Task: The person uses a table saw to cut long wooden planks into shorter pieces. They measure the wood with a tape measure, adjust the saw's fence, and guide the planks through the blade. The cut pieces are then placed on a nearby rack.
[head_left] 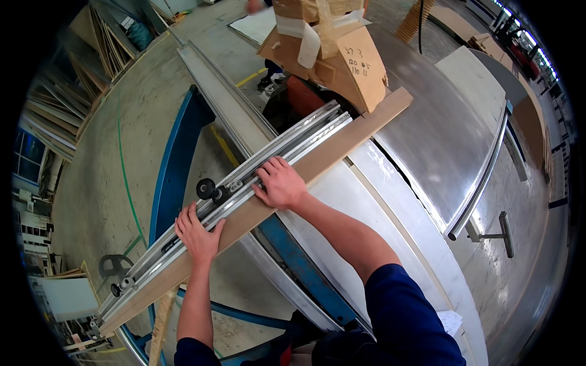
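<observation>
A long brown board point(378, 125) lies diagonally along an aluminium fence point(311, 127) on a sliding table point(323, 216). My left hand point(200, 235) grips the fence and board, fingers spread over the rail and thumb toward the board. Farther up the fence, my right hand point(279, 183) has its fingers curled over the rail, its palm over the board. A black knob point(206, 188) sits on the fence between my hands. Another knob point(116, 290) is near the fence's lower left end.
A stacked wooden offcut pile point(360, 73) stands beyond the board, with a person's hand point(253, 6) behind it. A blue arm point(171, 165) spans the floor at left. A steel tabletop point(439, 152) with a rail point(482, 189) is at right. Leaning sheets point(55, 110) line the far left.
</observation>
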`<state>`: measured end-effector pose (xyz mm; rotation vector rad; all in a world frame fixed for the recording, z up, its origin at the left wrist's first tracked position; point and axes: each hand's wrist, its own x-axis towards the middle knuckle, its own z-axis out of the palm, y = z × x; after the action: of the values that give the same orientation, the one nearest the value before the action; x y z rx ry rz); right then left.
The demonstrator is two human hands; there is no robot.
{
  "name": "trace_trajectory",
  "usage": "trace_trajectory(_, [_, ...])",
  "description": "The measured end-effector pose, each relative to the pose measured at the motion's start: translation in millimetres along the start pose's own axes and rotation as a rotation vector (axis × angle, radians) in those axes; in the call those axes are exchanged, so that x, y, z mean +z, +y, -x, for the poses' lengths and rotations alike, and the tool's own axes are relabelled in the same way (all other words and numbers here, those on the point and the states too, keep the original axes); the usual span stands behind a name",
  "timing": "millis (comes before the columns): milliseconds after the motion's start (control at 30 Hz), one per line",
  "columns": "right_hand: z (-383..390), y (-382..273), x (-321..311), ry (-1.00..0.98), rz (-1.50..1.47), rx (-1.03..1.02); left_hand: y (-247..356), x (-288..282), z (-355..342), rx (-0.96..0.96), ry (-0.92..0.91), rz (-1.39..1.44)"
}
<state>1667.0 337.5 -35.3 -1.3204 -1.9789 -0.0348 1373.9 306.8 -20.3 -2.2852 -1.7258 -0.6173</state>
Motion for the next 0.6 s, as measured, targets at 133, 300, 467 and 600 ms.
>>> trace_trajectory(133, [1,-2,1,-0.003,0.006,-0.001,0,-3,2,-0.019,-0.004,0.002])
trace_trajectory(300, [0,-4,-1,-0.01,0.02,-0.004,0,-6,3,-0.055,-0.015,0.024])
trace_trajectory(467, [-1,-6,-3,-0.016,0.046,0.012,1,-6,3,-0.087,0.016,0.063])
trace_trajectory(600, [-3,-7,-4,-0.027,0.034,0.023,2,-13,-1,-0.121,0.01,0.122])
